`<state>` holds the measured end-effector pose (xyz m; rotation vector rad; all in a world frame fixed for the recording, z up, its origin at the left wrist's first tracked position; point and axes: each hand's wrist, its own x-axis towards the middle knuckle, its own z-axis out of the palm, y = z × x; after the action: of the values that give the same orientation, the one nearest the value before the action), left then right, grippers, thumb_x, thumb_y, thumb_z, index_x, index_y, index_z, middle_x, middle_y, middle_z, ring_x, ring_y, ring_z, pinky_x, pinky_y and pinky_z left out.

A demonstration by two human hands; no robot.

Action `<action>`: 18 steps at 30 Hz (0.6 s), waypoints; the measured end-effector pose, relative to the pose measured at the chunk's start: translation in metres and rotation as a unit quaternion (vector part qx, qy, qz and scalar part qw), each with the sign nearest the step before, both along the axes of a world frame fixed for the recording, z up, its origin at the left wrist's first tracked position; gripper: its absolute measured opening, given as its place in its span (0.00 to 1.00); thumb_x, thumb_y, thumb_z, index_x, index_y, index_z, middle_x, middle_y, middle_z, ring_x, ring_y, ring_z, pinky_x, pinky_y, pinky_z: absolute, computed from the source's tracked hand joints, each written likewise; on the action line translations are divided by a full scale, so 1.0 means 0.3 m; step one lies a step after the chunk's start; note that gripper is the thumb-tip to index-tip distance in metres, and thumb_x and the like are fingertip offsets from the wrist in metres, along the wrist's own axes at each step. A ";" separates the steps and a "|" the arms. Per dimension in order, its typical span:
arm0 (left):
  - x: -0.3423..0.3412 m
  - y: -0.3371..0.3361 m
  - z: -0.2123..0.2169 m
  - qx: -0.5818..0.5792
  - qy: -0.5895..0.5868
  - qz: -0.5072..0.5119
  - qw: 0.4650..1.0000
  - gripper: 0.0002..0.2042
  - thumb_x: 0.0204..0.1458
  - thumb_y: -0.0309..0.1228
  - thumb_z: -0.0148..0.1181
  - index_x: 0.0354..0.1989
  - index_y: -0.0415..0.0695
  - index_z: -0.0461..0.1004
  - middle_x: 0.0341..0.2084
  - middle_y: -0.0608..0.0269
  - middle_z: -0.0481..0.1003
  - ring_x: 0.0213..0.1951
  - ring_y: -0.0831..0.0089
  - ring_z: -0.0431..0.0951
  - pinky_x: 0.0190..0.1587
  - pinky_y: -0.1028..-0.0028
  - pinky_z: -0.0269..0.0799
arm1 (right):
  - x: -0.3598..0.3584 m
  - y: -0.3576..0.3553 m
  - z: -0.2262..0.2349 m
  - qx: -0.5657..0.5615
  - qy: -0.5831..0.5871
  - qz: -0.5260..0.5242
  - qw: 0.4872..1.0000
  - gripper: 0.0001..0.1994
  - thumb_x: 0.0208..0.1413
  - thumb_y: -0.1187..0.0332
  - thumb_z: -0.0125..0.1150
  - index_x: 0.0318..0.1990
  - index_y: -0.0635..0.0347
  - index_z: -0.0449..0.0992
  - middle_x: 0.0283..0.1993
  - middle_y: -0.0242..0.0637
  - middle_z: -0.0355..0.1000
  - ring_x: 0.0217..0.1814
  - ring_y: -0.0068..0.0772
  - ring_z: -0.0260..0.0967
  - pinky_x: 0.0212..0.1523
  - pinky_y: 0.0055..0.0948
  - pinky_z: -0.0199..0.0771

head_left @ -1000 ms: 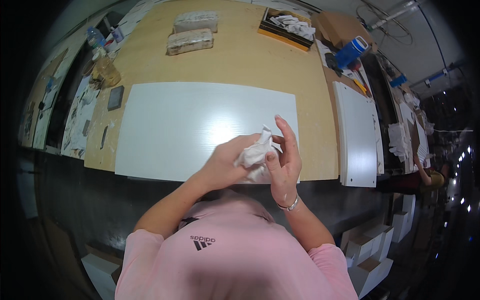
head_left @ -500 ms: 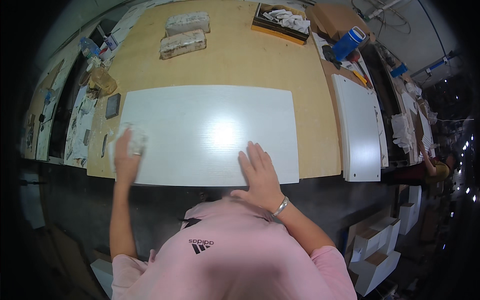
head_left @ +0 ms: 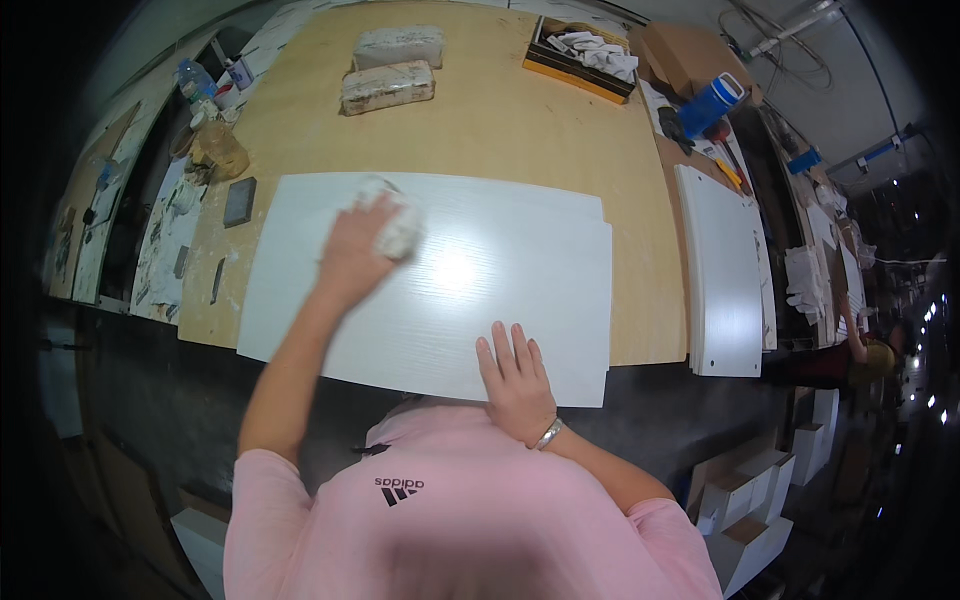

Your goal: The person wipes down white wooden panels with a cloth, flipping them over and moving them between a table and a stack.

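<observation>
1. Under both hands, flat on the long pale wooden workbench (head_left: 520,120): wide white rectangular board with a faint wood grain (head_left: 500,290). Judged stiff, fairly heavy, smooth and somewhat slippery; best gripped along its long edges with two hands, never by a corner.
2. Beyond the fingertips, toward the far bench edge: two whitish rectangular blocks (head_left: 395,68) and an orange-rimmed tray of white scraps (head_left: 582,55). Well to the right of the fingers: second narrow white panel (head_left: 722,270).
3. Near the board's front edge: right hand (head_left: 517,380), fingers spread, released, pressing flat, holding nothing.
4. On the board's far left part: left hand (head_left: 352,252), fingers clenched over a crumpled white cloth (head_left: 398,225). Judged soft, light, easily bunched anywhere.
</observation>
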<state>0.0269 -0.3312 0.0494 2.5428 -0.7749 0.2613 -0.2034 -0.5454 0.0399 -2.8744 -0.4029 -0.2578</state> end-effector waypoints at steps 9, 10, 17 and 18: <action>0.238 1.136 -0.273 -0.189 0.028 0.293 0.937 0.23 0.55 0.30 0.61 0.59 0.34 0.70 0.49 0.51 0.77 0.51 0.61 0.76 0.56 0.68 0.66 | -0.001 -0.004 0.016 -0.003 -0.053 0.002 0.999 0.28 0.46 0.77 0.56 0.59 0.67 0.69 0.64 0.60 0.63 0.65 0.66 0.62 0.59 0.53 0.71; 0.201 1.327 -0.314 -0.181 -0.009 0.361 0.915 0.23 0.56 0.30 0.60 0.58 0.32 0.69 0.50 0.49 0.76 0.52 0.60 0.75 0.55 0.68 0.67 | 0.008 0.009 0.073 0.000 -0.057 0.021 0.998 0.27 0.46 0.76 0.56 0.58 0.67 0.70 0.63 0.59 0.65 0.63 0.65 0.65 0.58 0.51 0.72; 0.078 1.108 -0.205 -0.543 0.066 0.265 0.794 0.23 0.58 0.34 0.60 0.58 0.32 0.68 0.53 0.53 0.74 0.51 0.65 0.74 0.52 0.70 0.69 | 0.165 -0.074 0.645 -0.044 -0.122 0.058 0.990 0.06 0.44 0.71 0.59 0.31 0.59 0.72 0.24 0.35 0.67 0.23 0.36 0.68 0.26 0.35 0.68; 0.063 1.057 -0.137 -0.471 0.044 0.280 0.835 0.22 0.60 0.33 0.59 0.58 0.33 0.68 0.52 0.54 0.74 0.50 0.67 0.74 0.52 0.68 0.70 | 0.224 -0.068 0.724 -0.071 -0.139 0.021 0.988 0.04 0.45 0.71 0.60 0.28 0.55 0.71 0.22 0.36 0.70 0.24 0.38 0.71 0.26 0.35 0.70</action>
<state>0.0457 -0.0140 0.0083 1.7188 0.1814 0.5452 -0.1361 -0.5657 0.2571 -2.9714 -0.5522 -0.6509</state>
